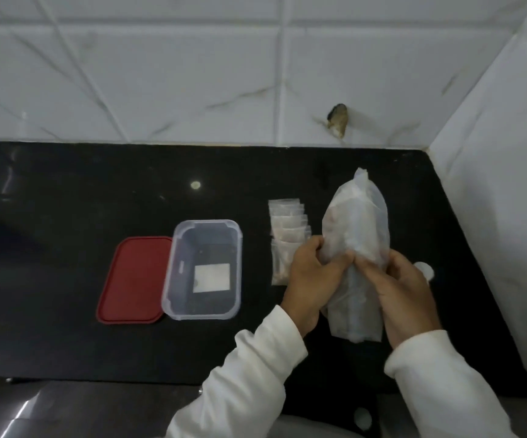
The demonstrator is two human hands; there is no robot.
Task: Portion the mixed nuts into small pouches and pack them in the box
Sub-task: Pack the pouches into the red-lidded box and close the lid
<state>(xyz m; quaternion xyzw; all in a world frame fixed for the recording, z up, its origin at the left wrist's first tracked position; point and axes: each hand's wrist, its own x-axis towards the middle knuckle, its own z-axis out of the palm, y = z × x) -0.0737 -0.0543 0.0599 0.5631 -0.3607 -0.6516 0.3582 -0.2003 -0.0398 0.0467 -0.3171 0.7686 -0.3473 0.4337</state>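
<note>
Left hand (311,275) and right hand (402,294) fingers (370,269) pinch the nut bag (357,216); opening it likely comes next, pouches (287,226) lying just left.

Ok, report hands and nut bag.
Left hand, right hand both grip nut bag. Box open, red lid beside. Pouches lie between bag and box.

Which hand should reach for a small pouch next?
Left, probably. The left hand grips the big bag on the side right next to the pouch stack; the right hand is on the bag's far side and could hold it alone.
</note>
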